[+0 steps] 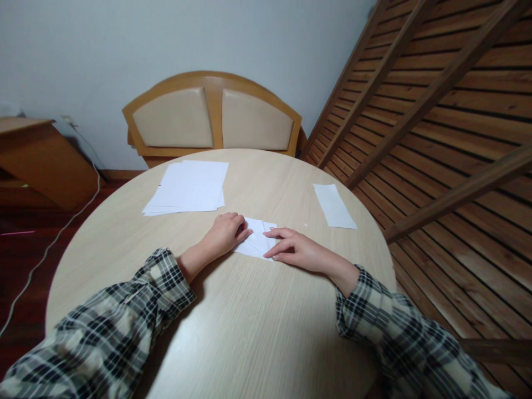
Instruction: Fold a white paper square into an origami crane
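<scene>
A small folded white paper (257, 239) lies near the middle of the round pale wooden table (249, 321). My left hand (225, 232) rests on the paper's left edge, fingers curled and pressing down on it. My right hand (293, 247) lies on the paper's right edge, with its fingers stretched out and pressed flat on a fold. Both arms wear plaid sleeves.
A stack of white sheets (187, 187) lies at the table's far left. A narrow white paper strip (334, 205) lies at the far right. A wooden chair with padded back (213, 117) stands behind the table. Slatted wooden panels (449, 138) lean at the right.
</scene>
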`<state>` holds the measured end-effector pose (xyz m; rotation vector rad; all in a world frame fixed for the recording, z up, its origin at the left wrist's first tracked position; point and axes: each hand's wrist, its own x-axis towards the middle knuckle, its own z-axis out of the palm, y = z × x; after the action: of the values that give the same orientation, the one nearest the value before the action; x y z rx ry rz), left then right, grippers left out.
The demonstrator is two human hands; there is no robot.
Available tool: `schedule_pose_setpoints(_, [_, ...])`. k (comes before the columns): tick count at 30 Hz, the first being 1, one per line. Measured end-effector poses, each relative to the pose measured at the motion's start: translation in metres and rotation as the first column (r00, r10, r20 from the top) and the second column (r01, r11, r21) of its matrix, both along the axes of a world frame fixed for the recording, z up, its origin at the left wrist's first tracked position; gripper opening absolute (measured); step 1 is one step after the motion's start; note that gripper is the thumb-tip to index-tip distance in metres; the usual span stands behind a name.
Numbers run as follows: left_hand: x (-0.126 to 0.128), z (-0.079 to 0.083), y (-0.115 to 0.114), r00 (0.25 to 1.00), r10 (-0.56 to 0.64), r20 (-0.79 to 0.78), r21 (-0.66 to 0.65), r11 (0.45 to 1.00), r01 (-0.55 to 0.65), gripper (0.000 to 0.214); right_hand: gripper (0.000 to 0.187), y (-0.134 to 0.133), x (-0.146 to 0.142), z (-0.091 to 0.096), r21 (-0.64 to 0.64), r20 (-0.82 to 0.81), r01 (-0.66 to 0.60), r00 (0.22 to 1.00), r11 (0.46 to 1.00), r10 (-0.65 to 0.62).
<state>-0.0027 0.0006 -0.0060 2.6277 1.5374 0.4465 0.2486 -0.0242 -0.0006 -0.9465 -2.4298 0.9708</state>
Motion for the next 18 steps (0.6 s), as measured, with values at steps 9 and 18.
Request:
schedule_pose_setpoints(9, [-0.0006,-0.0001,0.0001,1.0,-0.001,0.014,-0.01,1.0,0.001,0.024,0.023,-0.0004,-0.0004,0.0013,0.009,0.007,-0.009,1.0,1.0,0.009])
schedule_pose_setpoints(18, [0.0014,0.0009,-0.0034,0.997,0.017,0.079,-0.032,0.999,-0.014,0.02,0.023,-0.0006,-0.0011,0.0032,0.003,0.014,0.0,1.0,1.0,0.0])
